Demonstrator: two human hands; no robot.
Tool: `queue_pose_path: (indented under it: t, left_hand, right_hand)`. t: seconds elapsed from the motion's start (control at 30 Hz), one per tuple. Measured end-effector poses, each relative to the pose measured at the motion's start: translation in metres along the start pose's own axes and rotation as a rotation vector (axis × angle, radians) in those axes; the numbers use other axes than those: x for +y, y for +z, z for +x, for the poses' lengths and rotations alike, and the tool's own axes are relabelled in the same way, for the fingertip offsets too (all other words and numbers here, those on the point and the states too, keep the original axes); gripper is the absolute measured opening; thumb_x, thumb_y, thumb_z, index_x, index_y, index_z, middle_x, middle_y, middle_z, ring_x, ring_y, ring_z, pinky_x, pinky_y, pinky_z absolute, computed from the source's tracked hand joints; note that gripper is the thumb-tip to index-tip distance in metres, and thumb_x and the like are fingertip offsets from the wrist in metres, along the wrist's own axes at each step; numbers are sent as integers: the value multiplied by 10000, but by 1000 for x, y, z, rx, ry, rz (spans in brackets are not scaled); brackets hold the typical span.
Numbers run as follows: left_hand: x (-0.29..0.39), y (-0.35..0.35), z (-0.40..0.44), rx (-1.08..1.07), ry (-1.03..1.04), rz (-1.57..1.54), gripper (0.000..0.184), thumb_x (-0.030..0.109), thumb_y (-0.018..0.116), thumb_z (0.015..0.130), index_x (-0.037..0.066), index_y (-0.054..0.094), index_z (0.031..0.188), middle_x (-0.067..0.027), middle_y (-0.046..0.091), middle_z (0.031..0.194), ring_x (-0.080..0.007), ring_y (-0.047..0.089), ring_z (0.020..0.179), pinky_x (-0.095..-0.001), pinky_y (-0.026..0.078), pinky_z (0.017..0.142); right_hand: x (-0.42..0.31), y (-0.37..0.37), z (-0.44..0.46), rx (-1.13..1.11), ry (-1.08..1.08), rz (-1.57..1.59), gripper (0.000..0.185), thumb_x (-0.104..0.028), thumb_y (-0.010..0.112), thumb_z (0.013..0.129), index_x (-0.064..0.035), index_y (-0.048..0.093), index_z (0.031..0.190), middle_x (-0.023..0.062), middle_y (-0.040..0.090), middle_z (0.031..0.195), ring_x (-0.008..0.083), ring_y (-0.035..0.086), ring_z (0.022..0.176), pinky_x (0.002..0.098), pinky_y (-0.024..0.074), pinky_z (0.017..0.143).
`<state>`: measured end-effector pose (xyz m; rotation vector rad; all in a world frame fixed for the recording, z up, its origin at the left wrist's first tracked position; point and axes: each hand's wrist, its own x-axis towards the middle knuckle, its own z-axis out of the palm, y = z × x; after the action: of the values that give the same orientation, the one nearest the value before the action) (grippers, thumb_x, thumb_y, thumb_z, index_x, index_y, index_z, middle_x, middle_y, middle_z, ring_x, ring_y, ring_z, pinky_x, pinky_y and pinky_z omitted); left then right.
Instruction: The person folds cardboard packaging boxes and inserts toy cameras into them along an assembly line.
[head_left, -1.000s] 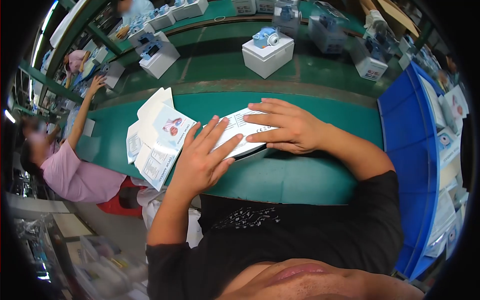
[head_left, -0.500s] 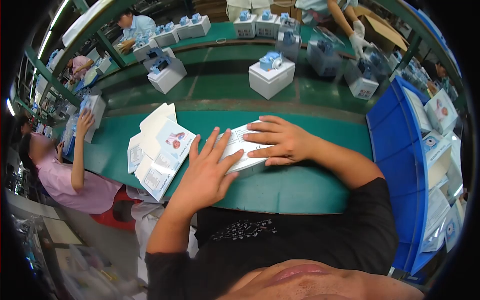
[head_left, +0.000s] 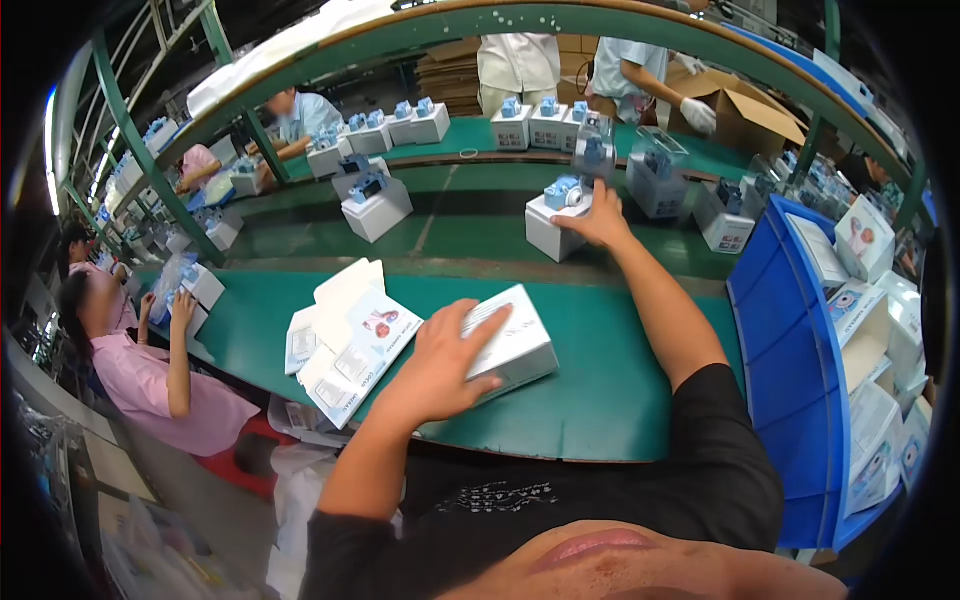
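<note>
My left hand [head_left: 445, 360] lies over a printed white box [head_left: 525, 345] on the green bench, fingers across its top and thumb along its near side. Farther out, my right hand [head_left: 602, 220] grips a plain white box [head_left: 548, 235] from its right side, the thumb on its top near edge. A blue toy camera [head_left: 565, 192] with a white lens ring sits on that box, close to my fingers. Flattened printed cartons [head_left: 350, 345] lie overlapping just left of my left hand.
A blue bin [head_left: 785, 380] full of printed boxes stands at the right. Another box with a blue camera [head_left: 372, 188] sits on the line at left. A co-worker in pink [head_left: 165, 375] handles a box at far left. A gloved hand [head_left: 698, 115] is near an open cardboard carton [head_left: 745, 110].
My right hand has left the printed box and reached forward to the plain box carrying the camera. My left hand stays on the printed box, which is now turned. The view has tilted upward.
</note>
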<state>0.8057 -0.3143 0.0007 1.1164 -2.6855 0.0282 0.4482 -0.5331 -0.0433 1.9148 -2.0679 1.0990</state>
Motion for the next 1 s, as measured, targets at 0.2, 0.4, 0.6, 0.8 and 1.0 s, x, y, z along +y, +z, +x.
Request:
queue_pose_path:
  t: [0.2, 0.4, 0.6, 0.8, 1.0]
  left_hand:
    - [-74, 39, -41, 307, -311, -862, 875, 303, 672, 953, 44, 228, 1661, -243, 386, 1573, -432, 428, 1394, -487, 369, 1147]
    - [-67, 45, -55, 638, -646, -1748, 691, 323, 561, 1055, 6, 309, 1614, -219, 472, 1581, -318, 562, 1358, -462, 459, 1124]
    - [-86, 56, -38, 744, -538, -1951, 602, 348, 479, 1095, 53, 348, 1603, -180, 559, 1520, -289, 625, 1296, -475, 486, 1112]
    - [-80, 66, -15, 520, -200, -2496, 621, 384, 481, 1090, 92, 327, 1616, -138, 570, 1522, -288, 635, 1299, -449, 502, 1098]
    - [-67, 61, -8, 575, -202, -2520, 624, 398, 491, 1076, 128, 335, 1617, -120, 567, 1527, -282, 627, 1305, -460, 495, 1091]
  right_hand:
    - [-6, 19, -1, -135, 16, 36, 1288, -541, 927, 628, 27, 282, 1587, 335, 397, 1436, 515, 453, 1298, 524, 417, 1115]
    - [-13, 17, -1, -99, -69, 122, 1235, -436, 928, 606, -4, 312, 1586, 285, 416, 1457, 481, 449, 1306, 506, 416, 1122]
    - [-95, -49, -34, -272, -359, 834, 1276, -357, 941, 579, -23, 285, 1622, 226, 345, 1592, 435, 403, 1421, 498, 382, 1172]
    - [-140, -76, -76, -439, -599, 1315, 1310, -289, 951, 550, -40, 274, 1643, 168, 284, 1665, 376, 346, 1497, 500, 325, 1214]
    - [-149, -79, -85, -428, -743, 1149, 1270, -276, 937, 578, -42, 285, 1643, 173, 268, 1678, 367, 321, 1515, 508, 292, 1229]
